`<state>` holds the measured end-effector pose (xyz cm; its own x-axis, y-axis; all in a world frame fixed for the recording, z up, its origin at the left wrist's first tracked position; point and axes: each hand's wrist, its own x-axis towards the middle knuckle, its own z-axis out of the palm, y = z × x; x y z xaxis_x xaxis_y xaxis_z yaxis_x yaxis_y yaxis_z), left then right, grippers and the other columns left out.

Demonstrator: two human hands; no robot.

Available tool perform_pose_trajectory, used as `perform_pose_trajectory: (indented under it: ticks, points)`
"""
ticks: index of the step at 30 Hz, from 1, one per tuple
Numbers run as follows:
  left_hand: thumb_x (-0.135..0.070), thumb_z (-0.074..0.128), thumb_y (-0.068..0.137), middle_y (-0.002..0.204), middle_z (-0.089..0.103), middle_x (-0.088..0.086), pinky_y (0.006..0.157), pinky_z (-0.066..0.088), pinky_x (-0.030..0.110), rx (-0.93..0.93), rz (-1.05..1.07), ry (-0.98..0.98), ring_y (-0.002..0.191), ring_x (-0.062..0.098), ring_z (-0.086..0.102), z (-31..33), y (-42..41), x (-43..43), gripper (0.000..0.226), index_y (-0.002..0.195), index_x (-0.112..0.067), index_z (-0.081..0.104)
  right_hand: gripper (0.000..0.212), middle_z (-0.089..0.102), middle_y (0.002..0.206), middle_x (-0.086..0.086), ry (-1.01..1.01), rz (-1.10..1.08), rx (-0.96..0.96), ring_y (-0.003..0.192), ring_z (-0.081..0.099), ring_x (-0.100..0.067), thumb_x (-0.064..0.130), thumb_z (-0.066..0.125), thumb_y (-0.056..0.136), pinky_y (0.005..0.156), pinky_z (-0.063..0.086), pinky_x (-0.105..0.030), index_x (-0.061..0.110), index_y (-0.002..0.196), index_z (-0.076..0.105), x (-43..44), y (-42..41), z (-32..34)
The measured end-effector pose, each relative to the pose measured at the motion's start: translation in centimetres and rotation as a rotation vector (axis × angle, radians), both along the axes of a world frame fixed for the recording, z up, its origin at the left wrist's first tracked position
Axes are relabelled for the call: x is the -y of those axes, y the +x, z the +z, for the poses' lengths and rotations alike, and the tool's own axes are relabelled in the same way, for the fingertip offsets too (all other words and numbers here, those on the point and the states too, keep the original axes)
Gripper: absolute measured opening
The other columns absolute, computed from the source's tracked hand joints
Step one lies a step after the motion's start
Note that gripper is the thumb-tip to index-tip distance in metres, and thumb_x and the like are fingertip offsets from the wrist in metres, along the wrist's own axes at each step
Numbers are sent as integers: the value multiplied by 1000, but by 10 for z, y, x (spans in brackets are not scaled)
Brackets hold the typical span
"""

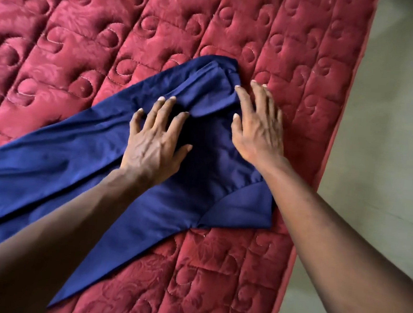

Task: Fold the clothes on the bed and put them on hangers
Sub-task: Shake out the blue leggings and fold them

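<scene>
A dark blue garment (57,163) lies spread across the red quilted bed (91,34), running from the lower left up to the middle. Its upper end is bunched into folds, and a short sleeve sticks out at the lower right. My left hand (155,139) lies flat on the garment's middle with fingers spread. My right hand (258,122) rests with straight fingers on the garment's right edge, partly over the bed. Neither hand grips the cloth. No hanger is in view.
The bed's right edge (325,151) runs diagonally from top right to bottom centre. Beyond it lies a pale floor (385,152). A dark object shows at the far right edge near the top.
</scene>
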<state>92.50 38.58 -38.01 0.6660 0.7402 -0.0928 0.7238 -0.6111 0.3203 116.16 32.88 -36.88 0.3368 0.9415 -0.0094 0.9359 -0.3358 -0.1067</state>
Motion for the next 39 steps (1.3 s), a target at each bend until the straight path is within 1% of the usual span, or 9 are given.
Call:
perform_pose_trajectory:
  ticks: [4,7,12,14,18,24,27,32,39]
  points:
    - [-52,59,95,137,56,8,96,41,50,141,-116,9,124,36,54,17,-3,42,50,132,-19,61,53,57,132,-10,72,-395,-134,121,53,-35,44,56,89,97,44,-50,23,137,53,53,-12,10]
    - [-61,60,91,103,59,3,77,43,44,131,-294,-71,95,32,57,10,-12,83,44,112,-22,64,65,65,120,-15,-18,-645,-269,115,57,-40,65,57,82,97,46,-50,16,124,58,110,-29,9]
    - [-57,65,86,106,56,5,78,41,45,-10,-301,-79,95,32,54,-5,-29,122,49,119,-21,63,43,71,80,-9,-226,-765,-620,83,68,-32,49,77,81,69,46,-37,8,81,63,156,-34,15]
    - [-46,65,83,110,57,6,79,41,46,-11,-230,-67,97,33,54,-1,-34,131,46,121,-20,64,47,59,61,0,-96,-773,-710,63,57,-21,45,78,79,61,41,-38,5,69,56,165,-37,17]
    - [-29,64,67,109,55,10,75,42,48,-118,-106,-86,95,37,52,8,-47,145,55,121,-17,62,31,51,64,7,345,-884,-1024,61,41,-8,31,71,76,58,37,-31,3,71,57,169,-42,27]
    - [-15,55,73,102,50,13,69,48,49,-186,7,-93,88,40,51,15,-73,151,48,121,-13,58,39,73,106,-9,199,-1084,-1084,86,61,-16,36,74,81,80,53,-35,6,106,68,167,-43,21]
    - [-4,67,70,100,49,15,68,49,51,-223,81,-125,87,41,52,20,-92,151,48,116,-13,58,18,64,84,-4,77,-1207,-1080,66,54,-18,27,71,93,54,44,-25,14,84,64,165,-37,22]
    - [-9,57,72,98,54,13,70,47,50,-279,176,-146,89,40,55,38,-128,156,41,111,-17,56,16,61,70,1,-2,-1414,-1374,49,51,-13,29,72,91,43,38,-16,21,82,61,161,-30,46]
    - [-16,66,68,96,72,4,71,50,42,-110,305,-268,94,36,68,78,-156,120,37,103,-24,66,21,53,44,5,232,-1448,-1705,32,46,-7,13,57,95,36,34,-12,18,76,54,105,-23,95]
